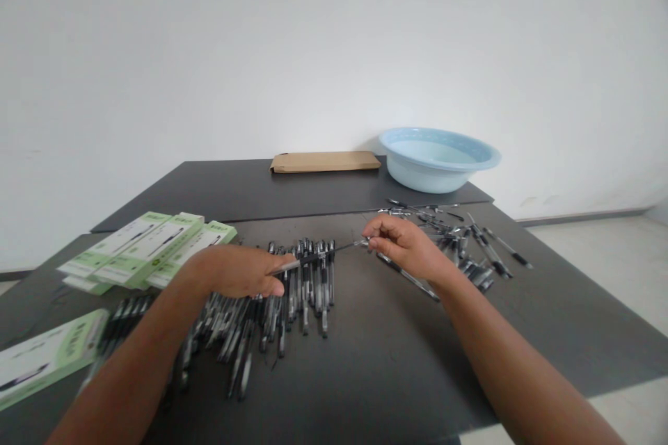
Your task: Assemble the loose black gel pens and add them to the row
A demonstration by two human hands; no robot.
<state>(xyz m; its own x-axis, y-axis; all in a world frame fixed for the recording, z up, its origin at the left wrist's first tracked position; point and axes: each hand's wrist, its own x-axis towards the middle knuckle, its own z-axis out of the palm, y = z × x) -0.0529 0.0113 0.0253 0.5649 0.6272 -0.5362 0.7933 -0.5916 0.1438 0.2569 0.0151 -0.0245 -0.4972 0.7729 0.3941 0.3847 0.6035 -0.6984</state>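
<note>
A gel pen (307,259) with a black grip is pinched between the thumb and fingers of my left hand (243,271), its narrow end pointing right. My right hand (394,240) is closed on a small clear piece that looks like a pen cap (361,243), at the pen's tip. Whether cap and pen touch, I cannot tell. Below my left hand lies a dense row of capped pens (316,285), partly covered by the hand and forearm. Beside and behind my right hand is a loose heap of pens and parts (472,268), some hidden by my wrist.
Several green and white pen boxes (151,247) are stacked at the left, and another box (52,354) lies nearer me. A light blue basin (438,167) stands at the back right of the dark table (365,375). Beside it lies a flat brown cardboard piece (326,162).
</note>
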